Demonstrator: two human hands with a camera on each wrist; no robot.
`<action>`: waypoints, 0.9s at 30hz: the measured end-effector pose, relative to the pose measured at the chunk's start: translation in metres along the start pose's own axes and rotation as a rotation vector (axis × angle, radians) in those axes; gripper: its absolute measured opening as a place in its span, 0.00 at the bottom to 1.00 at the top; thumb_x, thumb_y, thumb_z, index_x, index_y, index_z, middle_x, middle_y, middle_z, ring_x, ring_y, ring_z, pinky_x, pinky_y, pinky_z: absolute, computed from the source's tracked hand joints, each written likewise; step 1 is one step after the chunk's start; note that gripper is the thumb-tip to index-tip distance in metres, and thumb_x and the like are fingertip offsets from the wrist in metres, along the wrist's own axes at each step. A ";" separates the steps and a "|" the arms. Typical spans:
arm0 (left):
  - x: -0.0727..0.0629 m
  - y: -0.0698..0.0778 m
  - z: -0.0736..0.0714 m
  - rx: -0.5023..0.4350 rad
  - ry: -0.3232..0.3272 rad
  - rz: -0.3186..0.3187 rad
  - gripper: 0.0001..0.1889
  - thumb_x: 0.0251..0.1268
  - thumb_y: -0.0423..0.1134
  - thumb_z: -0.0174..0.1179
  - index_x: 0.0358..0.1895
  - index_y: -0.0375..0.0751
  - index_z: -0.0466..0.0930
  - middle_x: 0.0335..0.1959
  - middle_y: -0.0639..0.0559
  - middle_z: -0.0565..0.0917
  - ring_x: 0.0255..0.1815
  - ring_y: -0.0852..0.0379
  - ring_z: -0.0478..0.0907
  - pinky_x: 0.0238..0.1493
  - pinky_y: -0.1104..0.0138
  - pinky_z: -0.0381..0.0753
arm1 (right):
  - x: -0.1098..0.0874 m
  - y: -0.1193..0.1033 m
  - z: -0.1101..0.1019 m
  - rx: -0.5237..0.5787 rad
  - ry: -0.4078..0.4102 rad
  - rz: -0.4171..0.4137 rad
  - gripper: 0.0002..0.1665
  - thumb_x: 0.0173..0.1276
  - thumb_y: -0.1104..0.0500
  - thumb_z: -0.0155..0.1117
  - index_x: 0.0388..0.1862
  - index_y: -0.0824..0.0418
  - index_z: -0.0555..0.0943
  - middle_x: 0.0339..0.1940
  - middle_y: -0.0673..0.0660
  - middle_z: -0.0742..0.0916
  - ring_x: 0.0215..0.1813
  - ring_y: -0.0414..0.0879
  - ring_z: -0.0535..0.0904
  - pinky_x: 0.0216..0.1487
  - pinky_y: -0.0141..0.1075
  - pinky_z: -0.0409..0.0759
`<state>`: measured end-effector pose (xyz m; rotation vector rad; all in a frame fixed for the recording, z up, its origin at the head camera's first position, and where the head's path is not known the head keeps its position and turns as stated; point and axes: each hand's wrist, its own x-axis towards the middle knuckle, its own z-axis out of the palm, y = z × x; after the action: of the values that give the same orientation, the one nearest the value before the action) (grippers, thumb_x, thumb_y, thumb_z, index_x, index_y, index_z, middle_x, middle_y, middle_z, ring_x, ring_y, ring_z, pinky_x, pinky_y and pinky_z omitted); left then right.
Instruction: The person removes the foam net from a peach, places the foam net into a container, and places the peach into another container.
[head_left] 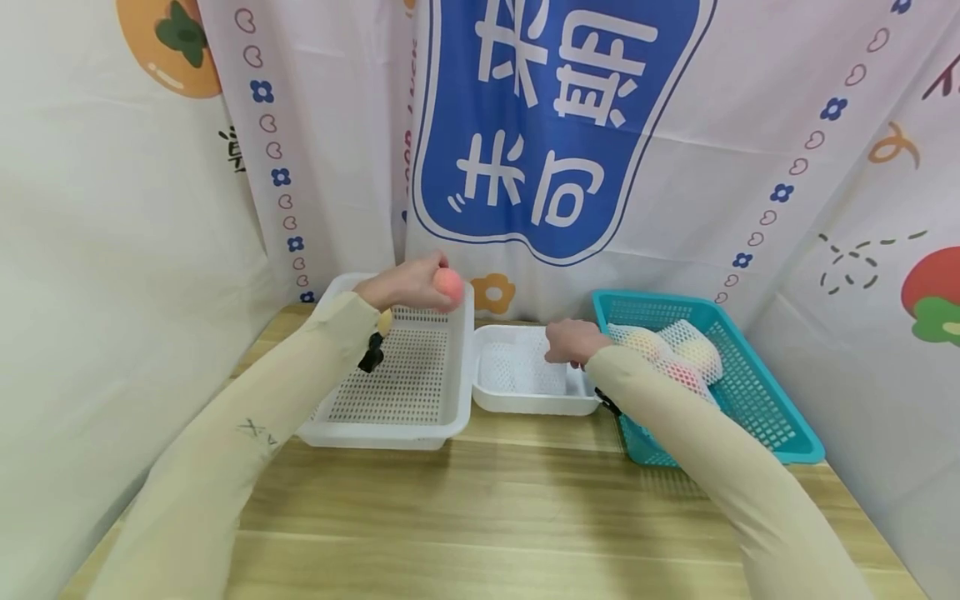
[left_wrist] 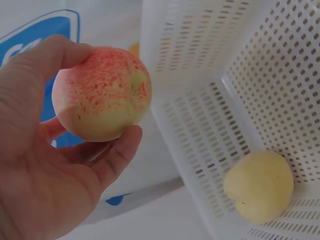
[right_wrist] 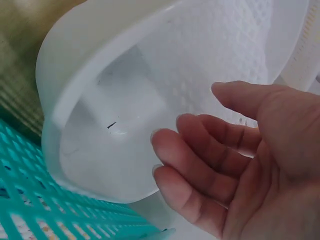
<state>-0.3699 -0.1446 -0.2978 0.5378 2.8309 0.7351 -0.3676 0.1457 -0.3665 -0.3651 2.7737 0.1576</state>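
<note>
My left hand [head_left: 405, 285] grips a red-and-yellow peach [left_wrist: 100, 95] between thumb and fingers, raised over the far side of a white perforated basket [head_left: 457, 417]. Inside that basket a pale yellow peach [left_wrist: 260, 187] lies on the bottom, as the left wrist view shows. Over a small white tray [head_left: 525, 406] hovers my right hand [head_left: 573, 341], its fingers loosely curled with nothing between them. White foam netting [head_left: 513, 367] lies in the tray, also visible behind the fingertips in the right wrist view.
A teal basket [head_left: 765, 375] stands on the right, with several fruits in white foam nets [head_left: 678, 358] inside it. All three containers sit side by side near the back of the wooden table [head_left: 480, 517]. Behind them hangs a printed white curtain [head_left: 360, 167].
</note>
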 end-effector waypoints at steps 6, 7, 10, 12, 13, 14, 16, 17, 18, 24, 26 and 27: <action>0.014 -0.012 0.007 0.039 -0.079 -0.081 0.33 0.56 0.43 0.64 0.62 0.40 0.58 0.53 0.42 0.76 0.51 0.47 0.74 0.52 0.57 0.76 | 0.006 -0.013 0.006 -0.046 -0.002 -0.127 0.24 0.72 0.57 0.58 0.65 0.60 0.72 0.60 0.60 0.82 0.59 0.55 0.79 0.58 0.48 0.79; 0.016 -0.014 0.008 0.047 -0.081 -0.081 0.33 0.56 0.43 0.64 0.62 0.39 0.59 0.52 0.42 0.76 0.51 0.47 0.74 0.52 0.57 0.76 | 0.007 -0.015 0.007 -0.030 -0.028 -0.151 0.27 0.72 0.58 0.58 0.69 0.60 0.70 0.64 0.60 0.80 0.62 0.55 0.77 0.61 0.48 0.77; 0.018 -0.019 0.010 0.069 -0.080 -0.092 0.34 0.55 0.44 0.64 0.62 0.38 0.58 0.53 0.41 0.75 0.51 0.46 0.74 0.52 0.56 0.76 | 0.007 -0.021 0.007 -0.002 -0.107 -0.192 0.29 0.72 0.59 0.56 0.72 0.57 0.67 0.61 0.59 0.81 0.55 0.52 0.79 0.56 0.45 0.78; 0.018 -0.022 0.011 0.073 -0.093 -0.118 0.36 0.56 0.46 0.64 0.64 0.39 0.57 0.55 0.40 0.74 0.52 0.45 0.74 0.52 0.56 0.76 | 0.008 -0.024 0.006 -0.009 -0.135 -0.200 0.26 0.72 0.60 0.54 0.69 0.57 0.70 0.54 0.57 0.82 0.43 0.49 0.79 0.45 0.41 0.79; 0.018 -0.023 0.011 0.076 -0.102 -0.139 0.36 0.57 0.47 0.64 0.64 0.39 0.56 0.55 0.41 0.74 0.52 0.45 0.74 0.52 0.55 0.77 | 0.008 -0.024 0.006 -0.007 -0.144 -0.198 0.26 0.72 0.60 0.53 0.68 0.57 0.70 0.51 0.57 0.82 0.38 0.48 0.78 0.41 0.40 0.77; 0.018 -0.024 0.011 0.079 -0.119 -0.164 0.38 0.57 0.48 0.63 0.67 0.40 0.54 0.56 0.41 0.73 0.52 0.45 0.74 0.51 0.55 0.77 | 0.009 -0.024 0.006 -0.010 -0.146 -0.197 0.25 0.73 0.60 0.52 0.68 0.57 0.70 0.51 0.56 0.82 0.36 0.47 0.77 0.38 0.38 0.77; 0.018 -0.027 0.012 0.100 -0.153 -0.216 0.38 0.59 0.49 0.62 0.68 0.43 0.52 0.56 0.41 0.73 0.48 0.46 0.74 0.44 0.58 0.78 | 0.010 -0.024 0.006 -0.010 -0.142 -0.199 0.23 0.74 0.60 0.50 0.67 0.57 0.71 0.54 0.55 0.81 0.35 0.45 0.76 0.37 0.36 0.76; 0.018 -0.028 0.012 0.102 -0.169 -0.235 0.39 0.59 0.49 0.61 0.70 0.45 0.50 0.56 0.41 0.72 0.46 0.46 0.74 0.40 0.59 0.77 | 0.010 -0.023 0.005 -0.001 -0.138 -0.196 0.22 0.75 0.59 0.50 0.66 0.58 0.72 0.55 0.55 0.81 0.35 0.46 0.77 0.37 0.36 0.76; 0.019 -0.030 0.013 0.106 -0.181 -0.252 0.41 0.60 0.49 0.61 0.71 0.46 0.48 0.55 0.41 0.72 0.43 0.47 0.74 0.37 0.61 0.76 | 0.010 -0.023 0.003 0.006 -0.130 -0.194 0.21 0.75 0.58 0.51 0.65 0.57 0.73 0.55 0.55 0.81 0.35 0.46 0.77 0.37 0.37 0.77; 0.021 -0.041 0.015 0.109 -0.188 -0.297 0.44 0.59 0.50 0.62 0.76 0.48 0.50 0.59 0.42 0.72 0.44 0.49 0.72 0.33 0.63 0.76 | 0.006 -0.018 -0.009 0.012 -0.081 -0.198 0.08 0.75 0.55 0.52 0.43 0.56 0.76 0.34 0.53 0.79 0.29 0.46 0.75 0.30 0.36 0.73; 0.020 -0.044 0.016 0.097 -0.178 -0.306 0.41 0.58 0.50 0.63 0.73 0.45 0.54 0.60 0.42 0.72 0.50 0.47 0.73 0.36 0.61 0.79 | 0.005 -0.017 -0.013 0.014 -0.071 -0.211 0.08 0.74 0.55 0.52 0.35 0.55 0.74 0.27 0.51 0.75 0.25 0.44 0.72 0.28 0.35 0.71; 0.020 -0.046 0.016 0.090 -0.173 -0.307 0.40 0.58 0.49 0.62 0.72 0.44 0.56 0.59 0.42 0.72 0.52 0.46 0.72 0.37 0.60 0.79 | 0.004 -0.016 -0.015 0.022 -0.070 -0.218 0.09 0.74 0.56 0.52 0.32 0.55 0.72 0.25 0.51 0.73 0.23 0.43 0.70 0.26 0.35 0.70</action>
<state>-0.3978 -0.1670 -0.3361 0.1602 2.7051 0.4811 -0.3716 0.1270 -0.3553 -0.6394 2.6418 0.0854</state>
